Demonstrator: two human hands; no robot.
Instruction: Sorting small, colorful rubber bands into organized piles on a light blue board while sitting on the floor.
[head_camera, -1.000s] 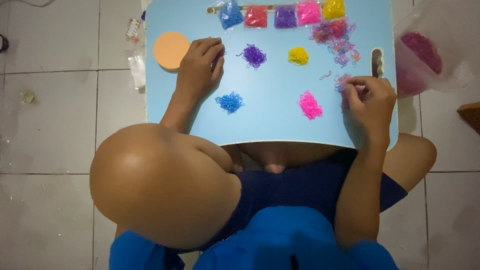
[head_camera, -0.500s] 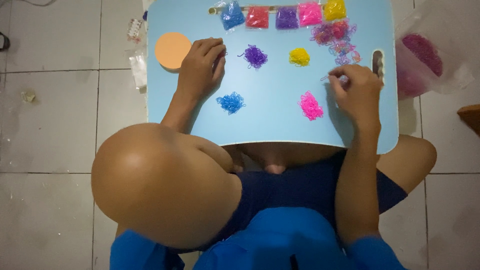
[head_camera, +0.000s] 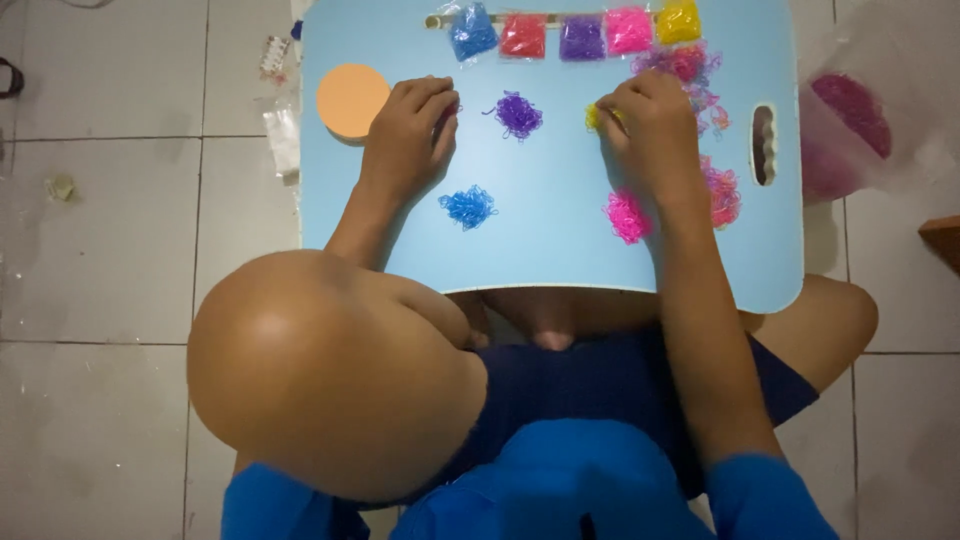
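My right hand (head_camera: 645, 125) reaches across the light blue lap table (head_camera: 540, 250), its fingertips pinched together on the small yellow pile of rubber bands (head_camera: 592, 117), most of which it hides. My left hand (head_camera: 405, 130) rests on the table with curled fingers, beside an orange round disc (head_camera: 352, 100). Between the hands lies a purple pile (head_camera: 518, 113). A blue pile (head_camera: 467, 206) and a pink pile (head_camera: 626, 215) lie nearer me. A mixed pink and orange heap (head_camera: 720, 190) shows just right of my right wrist.
Several small bags of bands, blue (head_camera: 472, 32), red (head_camera: 524, 36), purple (head_camera: 581, 38), pink (head_camera: 628, 30) and yellow (head_camera: 679, 20), line the far edge. More mixed bands (head_camera: 690, 65) lie beyond my right hand. A clear plastic bag of dark pink bands (head_camera: 845, 110) sits on the floor at right. My raised knee (head_camera: 320, 370) fills the near left.
My right hand has moved from the mixed heap at the right edge up and left to the yellow pile. My left hand has stayed where it was.
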